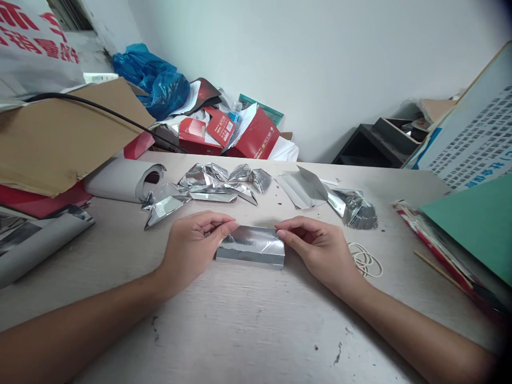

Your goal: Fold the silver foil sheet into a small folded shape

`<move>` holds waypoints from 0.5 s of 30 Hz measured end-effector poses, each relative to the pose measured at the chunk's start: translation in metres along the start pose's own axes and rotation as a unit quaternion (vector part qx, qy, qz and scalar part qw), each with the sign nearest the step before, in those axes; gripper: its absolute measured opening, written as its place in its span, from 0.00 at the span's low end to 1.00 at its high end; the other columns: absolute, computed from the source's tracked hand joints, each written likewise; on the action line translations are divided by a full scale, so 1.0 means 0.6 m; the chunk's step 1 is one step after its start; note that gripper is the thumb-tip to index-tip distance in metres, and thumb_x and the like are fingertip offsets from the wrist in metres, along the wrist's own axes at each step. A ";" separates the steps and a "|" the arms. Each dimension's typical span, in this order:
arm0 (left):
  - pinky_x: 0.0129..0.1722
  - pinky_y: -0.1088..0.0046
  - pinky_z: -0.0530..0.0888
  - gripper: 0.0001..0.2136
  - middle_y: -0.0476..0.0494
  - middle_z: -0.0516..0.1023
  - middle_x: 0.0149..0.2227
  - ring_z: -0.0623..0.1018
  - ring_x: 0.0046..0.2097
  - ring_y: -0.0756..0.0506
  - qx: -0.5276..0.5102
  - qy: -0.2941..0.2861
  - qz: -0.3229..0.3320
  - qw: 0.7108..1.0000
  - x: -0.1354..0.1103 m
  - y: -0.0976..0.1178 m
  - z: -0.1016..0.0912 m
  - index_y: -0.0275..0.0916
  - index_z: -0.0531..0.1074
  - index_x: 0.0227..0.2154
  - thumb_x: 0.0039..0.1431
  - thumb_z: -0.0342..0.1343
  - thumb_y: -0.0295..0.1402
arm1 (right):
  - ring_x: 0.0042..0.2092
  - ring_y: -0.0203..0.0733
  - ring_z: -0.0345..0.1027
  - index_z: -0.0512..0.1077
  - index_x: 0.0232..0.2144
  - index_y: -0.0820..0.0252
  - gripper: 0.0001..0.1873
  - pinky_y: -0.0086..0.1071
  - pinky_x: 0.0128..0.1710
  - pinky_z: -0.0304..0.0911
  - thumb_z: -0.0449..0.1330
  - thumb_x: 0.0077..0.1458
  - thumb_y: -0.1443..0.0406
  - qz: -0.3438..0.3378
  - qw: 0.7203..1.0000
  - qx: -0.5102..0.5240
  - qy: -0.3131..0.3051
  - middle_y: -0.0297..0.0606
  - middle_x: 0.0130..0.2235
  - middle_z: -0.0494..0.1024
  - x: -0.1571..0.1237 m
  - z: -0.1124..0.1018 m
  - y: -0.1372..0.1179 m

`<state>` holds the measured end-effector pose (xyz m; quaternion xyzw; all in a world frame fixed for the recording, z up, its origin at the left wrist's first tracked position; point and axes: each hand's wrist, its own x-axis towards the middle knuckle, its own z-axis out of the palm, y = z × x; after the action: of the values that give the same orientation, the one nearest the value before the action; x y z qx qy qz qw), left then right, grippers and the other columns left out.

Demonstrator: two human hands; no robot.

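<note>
A sheet of silver foil paper (253, 246), creased lengthwise along its near side, is held between my two hands just over the table. My left hand (200, 242) pinches its upper left corner between thumb and fingers. At the upper right corner, my right hand (316, 248) has its thumb and fingertips closed on the edge. Beyond them lie several folded silver foil pieces (212, 193), some pleated into fan shapes. A pleated foil fan (360, 210) lies farther right, near flat foil sheets (304, 188). White rubber bands (366, 261) lie beside my right wrist.
Rolled silver-lined paper (120, 180) and a cardboard box (76, 133) are at the left. A thin wooden stick (438, 269) lies near a green folder (476, 218) on the right. Red boxes (256, 136) and a blue plastic bag (156, 80) are piled past the table's far edge.
</note>
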<state>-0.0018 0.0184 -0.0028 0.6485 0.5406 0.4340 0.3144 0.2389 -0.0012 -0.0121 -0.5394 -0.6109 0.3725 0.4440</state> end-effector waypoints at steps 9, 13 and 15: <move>0.23 0.81 0.70 0.05 0.54 0.79 0.24 0.74 0.24 0.54 -0.015 0.000 -0.003 1.000 -0.001 0.004 0.000 0.45 0.82 0.32 0.56 0.66 0.39 | 0.33 0.31 0.72 0.80 0.40 0.59 0.16 0.26 0.32 0.69 0.69 0.52 0.56 -0.005 0.998 0.060 -0.003 0.37 0.34 0.80 0.003 0.001 0.004; 0.21 0.82 0.69 0.06 0.54 0.80 0.25 0.74 0.24 0.54 -0.017 0.000 -0.001 1.000 -0.001 0.004 0.000 0.45 0.82 0.33 0.56 0.66 0.40 | 0.33 0.30 0.72 0.80 0.39 0.58 0.15 0.25 0.32 0.69 0.69 0.52 0.56 0.005 0.998 0.062 -0.001 0.37 0.34 0.80 0.003 0.002 0.005; 0.21 0.82 0.69 0.07 0.54 0.80 0.24 0.73 0.23 0.54 -0.017 -0.001 -0.005 1.000 -0.001 0.004 0.000 0.45 0.82 0.32 0.56 0.66 0.41 | 0.34 0.31 0.73 0.81 0.38 0.57 0.14 0.25 0.33 0.69 0.68 0.53 0.56 0.005 0.999 0.038 0.002 0.37 0.36 0.81 0.001 0.001 0.005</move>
<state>-0.0010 0.0172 -0.0007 0.6406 0.5365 0.4408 0.3277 0.2393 -0.0001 -0.0150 -0.5264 -0.5925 0.3964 0.4635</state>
